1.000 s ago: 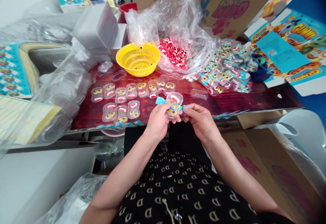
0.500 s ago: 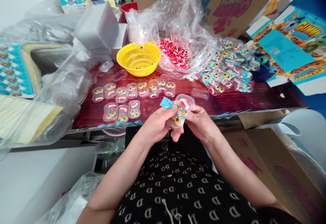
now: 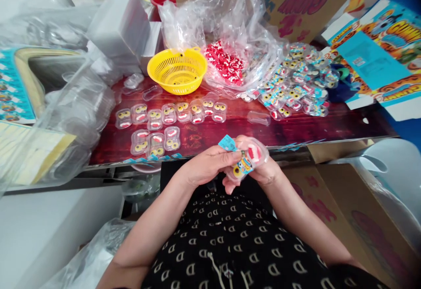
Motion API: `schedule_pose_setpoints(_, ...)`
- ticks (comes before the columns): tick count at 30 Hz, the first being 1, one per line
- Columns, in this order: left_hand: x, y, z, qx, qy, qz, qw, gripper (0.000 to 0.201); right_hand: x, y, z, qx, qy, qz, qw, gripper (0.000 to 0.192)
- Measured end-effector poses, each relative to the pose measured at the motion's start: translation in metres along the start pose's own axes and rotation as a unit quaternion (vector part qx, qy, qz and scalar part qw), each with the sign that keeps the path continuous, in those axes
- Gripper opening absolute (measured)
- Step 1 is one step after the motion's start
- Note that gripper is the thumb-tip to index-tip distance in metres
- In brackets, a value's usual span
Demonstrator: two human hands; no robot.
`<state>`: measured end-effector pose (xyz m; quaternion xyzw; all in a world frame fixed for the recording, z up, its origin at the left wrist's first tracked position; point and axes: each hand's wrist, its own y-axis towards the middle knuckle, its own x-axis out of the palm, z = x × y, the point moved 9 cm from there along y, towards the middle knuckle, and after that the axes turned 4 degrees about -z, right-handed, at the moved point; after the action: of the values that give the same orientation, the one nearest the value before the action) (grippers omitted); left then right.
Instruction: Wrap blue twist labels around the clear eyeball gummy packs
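Both hands meet near the table's front edge: the left hand (image 3: 205,166) pinches a blue printed sticker (image 3: 228,143) against a small clear plastic capsule (image 3: 247,159) of eye-and-mouth gummies, cupped in the closed right hand (image 3: 266,173). At eleven o'clock lie filled clear capsules (image 3: 164,124); at twelve, an empty yellow plastic basket (image 3: 177,69).

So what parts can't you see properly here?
- Head view: the sticker print is too small to read.
- The right hand is mostly hidden behind the candy case.
- The left hand fingers cover the case's near edge.
- The cardboard box is cut off by the top edge.
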<state>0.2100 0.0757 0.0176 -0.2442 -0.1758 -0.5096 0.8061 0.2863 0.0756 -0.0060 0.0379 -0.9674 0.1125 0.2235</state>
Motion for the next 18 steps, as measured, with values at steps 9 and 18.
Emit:
schedule_pose_setpoints(9,-0.037,0.005,0.017,0.158,0.094,0.186,0.965,0.037,-0.009,-0.004,-0.009,-0.064,-0.022,0.077,0.995,0.036)
schedule_pose_setpoints(18,-0.03,-0.003,0.031,0.146,0.381,0.235,0.882,0.047,-0.023,-0.006,-0.008,-0.108,-0.06,0.13,0.984,0.019)
